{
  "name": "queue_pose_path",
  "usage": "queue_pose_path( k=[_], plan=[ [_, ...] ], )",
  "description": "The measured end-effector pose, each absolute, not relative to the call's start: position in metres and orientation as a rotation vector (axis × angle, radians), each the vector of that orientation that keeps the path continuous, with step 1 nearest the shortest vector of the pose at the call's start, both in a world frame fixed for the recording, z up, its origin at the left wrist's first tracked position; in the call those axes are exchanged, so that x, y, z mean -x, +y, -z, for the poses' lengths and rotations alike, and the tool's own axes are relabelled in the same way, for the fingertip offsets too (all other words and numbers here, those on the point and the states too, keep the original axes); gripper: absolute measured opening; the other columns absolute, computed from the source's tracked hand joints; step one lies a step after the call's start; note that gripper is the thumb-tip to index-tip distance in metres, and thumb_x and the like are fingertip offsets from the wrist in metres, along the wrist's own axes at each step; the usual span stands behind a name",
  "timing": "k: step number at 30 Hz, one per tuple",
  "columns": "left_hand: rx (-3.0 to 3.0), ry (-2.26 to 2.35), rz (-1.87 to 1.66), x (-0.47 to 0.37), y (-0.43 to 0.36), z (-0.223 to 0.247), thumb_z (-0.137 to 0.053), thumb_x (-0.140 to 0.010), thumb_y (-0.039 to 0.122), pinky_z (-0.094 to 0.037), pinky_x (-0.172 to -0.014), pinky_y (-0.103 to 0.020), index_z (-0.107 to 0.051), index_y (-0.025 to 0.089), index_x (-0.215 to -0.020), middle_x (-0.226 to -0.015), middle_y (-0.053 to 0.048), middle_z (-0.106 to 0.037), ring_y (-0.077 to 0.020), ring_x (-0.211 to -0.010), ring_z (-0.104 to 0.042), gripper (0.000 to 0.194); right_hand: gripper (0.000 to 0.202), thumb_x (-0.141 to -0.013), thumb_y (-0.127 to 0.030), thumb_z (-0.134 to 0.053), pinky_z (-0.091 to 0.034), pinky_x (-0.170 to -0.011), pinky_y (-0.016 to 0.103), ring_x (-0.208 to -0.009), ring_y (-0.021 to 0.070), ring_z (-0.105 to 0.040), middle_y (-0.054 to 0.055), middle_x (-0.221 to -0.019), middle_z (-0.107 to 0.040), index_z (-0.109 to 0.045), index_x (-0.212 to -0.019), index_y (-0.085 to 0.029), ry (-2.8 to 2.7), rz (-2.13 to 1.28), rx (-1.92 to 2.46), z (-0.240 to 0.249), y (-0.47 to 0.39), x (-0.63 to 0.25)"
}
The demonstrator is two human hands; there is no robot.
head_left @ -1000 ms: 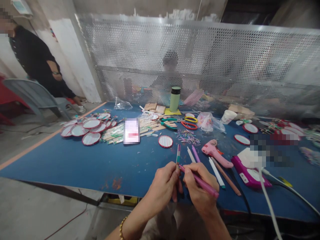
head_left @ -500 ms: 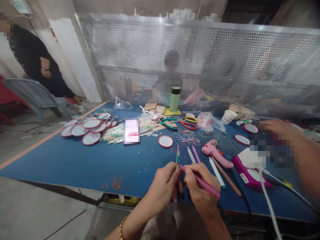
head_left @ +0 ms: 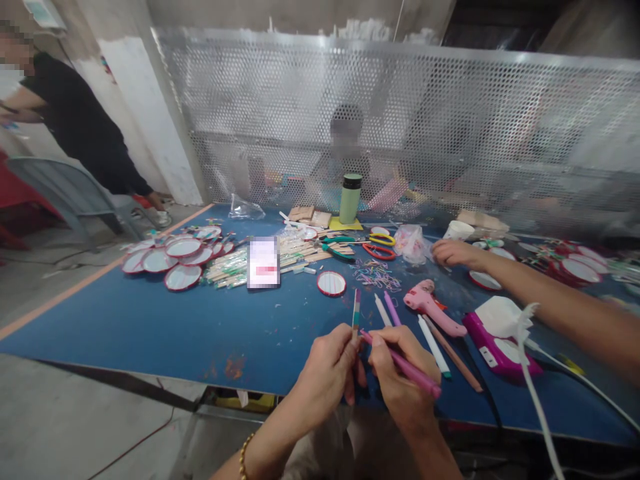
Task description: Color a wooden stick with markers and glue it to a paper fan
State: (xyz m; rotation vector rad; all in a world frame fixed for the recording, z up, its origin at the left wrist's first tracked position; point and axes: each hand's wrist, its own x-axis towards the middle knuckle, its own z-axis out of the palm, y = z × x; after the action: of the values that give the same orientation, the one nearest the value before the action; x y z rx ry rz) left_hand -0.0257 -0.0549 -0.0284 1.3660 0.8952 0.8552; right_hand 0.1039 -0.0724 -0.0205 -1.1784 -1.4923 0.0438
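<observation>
Pinched upright in my left hand [head_left: 330,363] is a flat wooden stick [head_left: 356,313], its upper end coloured in purple, white and teal bands. My right hand [head_left: 407,367] grips a magenta marker pen [head_left: 413,370], whose tip points at the stick just above my left fingers; whether it touches I cannot tell. Just beyond my hands lie a white marker [head_left: 383,310] and a purple marker [head_left: 393,308]. Right of my right hand are a teal-ended white marker [head_left: 434,347] and a brownish marker [head_left: 453,353].
A pink glue gun [head_left: 433,307] and a magenta power strip [head_left: 495,353] with cables lie right. Ahead are a round red-rimmed disc [head_left: 331,284], pliers [head_left: 379,251], a phone [head_left: 263,263], bundled sticks [head_left: 225,267] and a green flask [head_left: 351,200]. Another person's arm [head_left: 540,287] reaches in from the right.
The other person's hand at the right has moved left and away from me, toward the plastic bag and paper cup. The standing person at left has raised a forearm. My hands have barely moved.
</observation>
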Motion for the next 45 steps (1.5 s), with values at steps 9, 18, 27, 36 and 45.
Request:
queue_pose_path(
  k=[9, 18, 27, 36, 45],
  plan=[
    [-1.373, 0.902, -0.854, 0.026, -0.0548, 0.0267, -0.041, -0.097, 0.06, -0.031, -0.037, -0.018, -0.044, 0.021, -0.079, -0.057, 0.004, -0.058, -0.0077, -0.035, -0.048, 0.043, 0.019, -0.091, -0.02, -0.056, -0.043, -0.043, 0.019, -0.043, 0.0092, -0.055, -0.005, -0.054, -0.062, -0.066, -0.075, -0.019, -1.506, -0.043, 1.164, 0.02, -0.0711, -0.1043],
    [-1.371, 0.908, -0.851, 0.0259, -0.0545, 0.0273, -0.041, -0.096, 0.061, -0.031, -0.037, -0.018, -0.045, 0.021, -0.079, -0.056, 0.004, -0.057, -0.0078, -0.035, -0.048, 0.043, 0.019, -0.091, -0.022, -0.055, -0.042, -0.042, 0.019, -0.042, 0.0096, -0.055, -0.005, -0.054, -0.062, -0.066, -0.075, -0.02, -1.491, -0.055, 1.178, 0.0207, -0.0725, -0.1048],
    [-1.386, 0.891, -0.86, 0.0267, -0.0546, 0.0274, -0.041, -0.096, 0.061, -0.031, -0.037, -0.018, -0.044, 0.021, -0.078, -0.058, 0.004, -0.058, -0.0075, -0.035, -0.048, 0.044, 0.019, -0.09, -0.019, -0.056, -0.043, -0.044, 0.017, -0.042, 0.0084, -0.055, -0.006, -0.052, -0.06, -0.065, -0.073, -0.019, -1.51, -0.042, 1.14, 0.0171, -0.0709, -0.1032],
    [-1.372, 0.889, -0.853, 0.0265, -0.0542, 0.0292, -0.041, -0.097, 0.059, -0.031, -0.038, -0.018, -0.043, 0.021, -0.079, -0.058, 0.004, -0.058, -0.0076, -0.036, -0.048, 0.042, 0.019, -0.091, -0.02, -0.056, -0.044, -0.045, 0.018, -0.043, 0.0088, -0.057, -0.006, -0.054, -0.062, -0.066, -0.075, -0.019, -1.507, -0.023, 1.166, 0.0179, -0.0728, -0.1042],
    [-1.397, 0.907, -0.848, 0.0267, -0.0552, 0.0256, -0.04, -0.097, 0.058, -0.031, -0.038, -0.017, -0.043, 0.021, -0.078, -0.057, 0.004, -0.058, -0.0072, -0.035, -0.048, 0.042, 0.02, -0.09, -0.021, -0.056, -0.044, -0.043, 0.019, -0.041, 0.009, -0.055, -0.005, -0.052, -0.061, -0.064, -0.072, -0.02, -1.536, -0.024, 1.146, 0.0166, -0.0715, -0.1033]
  ],
)
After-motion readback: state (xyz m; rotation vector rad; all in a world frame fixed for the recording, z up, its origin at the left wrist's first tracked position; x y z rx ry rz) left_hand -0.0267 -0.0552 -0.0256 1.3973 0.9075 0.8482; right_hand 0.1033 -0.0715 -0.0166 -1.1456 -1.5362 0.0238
